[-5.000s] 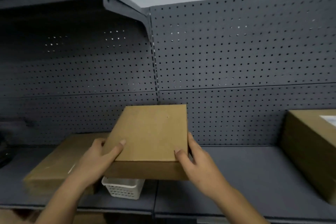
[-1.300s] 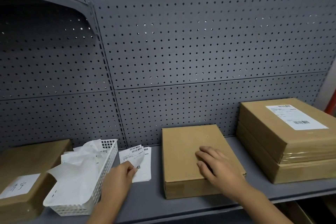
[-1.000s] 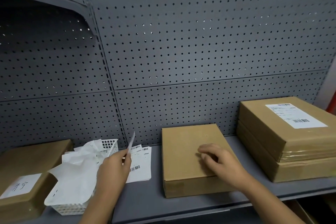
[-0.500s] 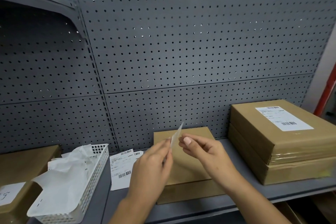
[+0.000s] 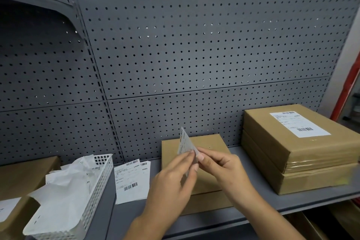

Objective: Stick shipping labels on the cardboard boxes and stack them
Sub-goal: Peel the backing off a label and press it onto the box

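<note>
A plain brown cardboard box (image 5: 206, 142) lies flat on the grey shelf (image 5: 259, 198), partly hidden behind my hands. Above it I hold one white shipping label (image 5: 184, 141) upright, nearly edge-on. My left hand (image 5: 173, 185) and my right hand (image 5: 220, 167) both pinch its lower corner with fingertips. A loose pile of more labels (image 5: 132, 181) lies on the shelf left of the box. To the right stands a stack of two boxes (image 5: 303, 161); the top one carries a stuck label (image 5: 300, 124).
A white mesh basket (image 5: 93, 187) full of crumpled white backing paper stands at the left. Further left sits another brown box (image 5: 21, 177) with a white slip. A grey pegboard (image 5: 194, 54) backs the shelf. A red post (image 5: 348, 84) rises at the far right.
Five seconds ago both hands carried the plain box; it now lies on the shelf. My left hand lifted a label from the pile, and both hands have met on it over the box.
</note>
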`<state>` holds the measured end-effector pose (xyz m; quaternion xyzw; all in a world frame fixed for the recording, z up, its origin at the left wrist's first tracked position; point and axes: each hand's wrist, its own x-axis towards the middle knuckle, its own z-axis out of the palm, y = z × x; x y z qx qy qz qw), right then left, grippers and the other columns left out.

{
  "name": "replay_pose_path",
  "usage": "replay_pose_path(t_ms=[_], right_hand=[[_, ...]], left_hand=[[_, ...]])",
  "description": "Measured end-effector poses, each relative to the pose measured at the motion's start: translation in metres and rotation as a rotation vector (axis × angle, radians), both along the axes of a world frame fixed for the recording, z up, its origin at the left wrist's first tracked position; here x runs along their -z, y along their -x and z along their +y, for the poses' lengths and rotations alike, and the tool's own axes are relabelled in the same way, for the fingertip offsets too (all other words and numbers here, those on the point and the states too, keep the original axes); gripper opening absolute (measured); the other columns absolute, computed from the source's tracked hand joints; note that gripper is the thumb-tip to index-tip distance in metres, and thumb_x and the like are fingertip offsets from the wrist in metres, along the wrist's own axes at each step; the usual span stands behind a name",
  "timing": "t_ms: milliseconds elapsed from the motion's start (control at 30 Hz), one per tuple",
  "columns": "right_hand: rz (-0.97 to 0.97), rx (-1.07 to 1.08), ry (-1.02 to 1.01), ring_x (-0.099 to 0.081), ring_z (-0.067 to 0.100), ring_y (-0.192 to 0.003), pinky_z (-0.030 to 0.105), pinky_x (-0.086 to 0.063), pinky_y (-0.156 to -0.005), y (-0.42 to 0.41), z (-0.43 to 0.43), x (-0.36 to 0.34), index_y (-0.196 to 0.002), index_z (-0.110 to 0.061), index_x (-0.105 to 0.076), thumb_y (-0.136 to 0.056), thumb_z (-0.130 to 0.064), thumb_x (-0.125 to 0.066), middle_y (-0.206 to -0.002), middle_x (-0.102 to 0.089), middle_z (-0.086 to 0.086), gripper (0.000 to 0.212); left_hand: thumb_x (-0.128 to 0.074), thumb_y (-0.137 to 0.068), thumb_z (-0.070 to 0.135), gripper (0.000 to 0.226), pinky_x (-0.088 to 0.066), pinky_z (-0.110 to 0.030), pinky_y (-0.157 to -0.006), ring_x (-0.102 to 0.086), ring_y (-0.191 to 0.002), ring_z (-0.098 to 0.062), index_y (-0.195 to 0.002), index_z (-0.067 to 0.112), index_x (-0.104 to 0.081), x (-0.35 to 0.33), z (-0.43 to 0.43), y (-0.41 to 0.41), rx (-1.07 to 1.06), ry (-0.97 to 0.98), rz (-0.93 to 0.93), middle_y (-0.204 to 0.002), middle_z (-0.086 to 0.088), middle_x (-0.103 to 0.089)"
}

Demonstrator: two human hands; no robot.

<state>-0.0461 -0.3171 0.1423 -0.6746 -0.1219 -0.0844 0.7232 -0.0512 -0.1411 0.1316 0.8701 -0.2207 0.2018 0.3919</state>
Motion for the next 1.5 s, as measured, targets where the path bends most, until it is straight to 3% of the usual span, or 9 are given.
replay_pose_path(t_ms=[167, 267, 433, 600, 767, 833, 1000, 1300, 1500], right_hand=[[0.022, -0.006, -0.071, -0.07, 0.024, -0.119, 0.05, -0.051, -0.108, 0.001, 0.0, 0.003, -0.12, -0.01, -0.076, -0.094, -0.012, -0.069, -0.12, -0.077, 0.007, 0.027], [0.044, -0.004, -0.122, -0.071, 0.028, -0.117, 0.053, -0.052, -0.106, 0.001, 0.0, 0.004, -0.12, -0.003, -0.075, -0.093, -0.008, -0.07, -0.118, -0.077, 0.012, 0.028], [-0.009, 0.005, -0.112, -0.07, 0.031, -0.118, 0.057, -0.052, -0.104, 0.001, -0.001, 0.005, -0.114, -0.006, -0.078, -0.087, -0.012, -0.076, -0.12, -0.075, 0.014, 0.028], [-0.051, 0.011, -0.129, -0.069, 0.03, -0.118, 0.055, -0.053, -0.105, 0.003, 0.004, 0.003, -0.109, -0.004, -0.08, -0.083, -0.01, -0.077, -0.12, -0.074, 0.015, 0.027], [-0.011, -0.053, -0.226, -0.066, 0.036, -0.122, 0.057, -0.052, -0.105, 0.006, 0.008, 0.001, -0.111, -0.002, -0.079, -0.077, -0.033, -0.088, -0.124, -0.07, 0.018, 0.046], [-0.004, -0.06, -0.241, -0.066, 0.036, -0.122, 0.056, -0.053, -0.103, 0.007, 0.008, 0.0, -0.112, 0.0, -0.078, -0.08, -0.033, -0.086, -0.125, -0.069, 0.02, 0.047], [0.022, -0.071, -0.277, -0.069, 0.034, -0.118, 0.04, -0.059, -0.094, 0.011, 0.013, -0.006, -0.109, -0.001, -0.079, -0.069, -0.046, -0.092, -0.124, -0.071, 0.019, 0.062], [0.036, -0.067, -0.287, -0.069, 0.034, -0.118, 0.038, -0.059, -0.092, 0.014, 0.015, -0.008, -0.108, -0.001, -0.079, -0.069, -0.04, -0.092, -0.123, -0.072, 0.018, 0.056], [0.057, -0.051, -0.312, -0.07, 0.035, -0.116, 0.039, -0.06, -0.091, 0.015, 0.014, -0.006, -0.104, 0.002, -0.079, -0.084, -0.008, -0.072, -0.12, -0.073, 0.021, 0.024]], left_hand=[[-0.056, -0.104, 0.038, 0.033, -0.048, -0.018, -0.104, -0.058, -0.127, 0.006, -0.133, 0.031, -0.07, -0.004, -0.001, -0.001, 0.05, 0.214, 0.069, -0.133, 0.027, -0.065], [-0.061, -0.1, 0.037, 0.031, -0.048, -0.015, -0.101, -0.061, -0.123, 0.005, -0.127, 0.028, -0.074, -0.005, -0.002, -0.002, 0.047, 0.276, 0.087, -0.128, 0.024, -0.069], [-0.068, -0.096, 0.031, 0.024, -0.048, -0.011, -0.098, -0.066, -0.118, 0.003, -0.117, 0.027, -0.079, -0.008, -0.002, 0.001, 0.066, 0.445, 0.151, -0.119, 0.023, -0.074], [-0.069, -0.095, 0.029, 0.023, -0.05, -0.014, -0.098, -0.067, -0.118, -0.003, -0.116, 0.025, -0.08, -0.009, -0.003, 0.006, 0.076, 0.496, 0.132, -0.12, 0.02, -0.074], [-0.071, -0.094, 0.024, 0.023, -0.049, -0.011, -0.097, -0.067, -0.117, 0.0, -0.116, 0.022, -0.08, -0.009, -0.002, 0.009, 0.097, 0.539, 0.151, -0.12, 0.02, -0.074], [-0.072, -0.093, 0.026, 0.025, -0.05, -0.013, -0.097, -0.068, -0.117, -0.001, -0.116, 0.021, -0.08, -0.008, -0.002, 0.01, 0.098, 0.539, 0.149, -0.12, 0.019, -0.074], [-0.071, -0.093, 0.03, 0.028, -0.053, -0.025, -0.102, -0.067, -0.12, -0.006, -0.12, 0.024, -0.078, -0.004, -0.001, 0.01, 0.091, 0.521, 0.146, -0.125, 0.017, -0.072], [-0.071, -0.093, 0.033, 0.029, -0.053, -0.026, -0.103, -0.067, -0.12, -0.003, -0.12, 0.026, -0.078, -0.002, 0.0, 0.01, 0.066, 0.476, 0.126, -0.125, 0.022, -0.071], [-0.07, -0.092, 0.038, 0.03, -0.053, -0.025, -0.103, -0.067, -0.119, -0.002, -0.119, 0.027, -0.078, -0.004, -0.001, 0.011, 0.06, 0.467, 0.132, -0.125, 0.023, -0.071]])
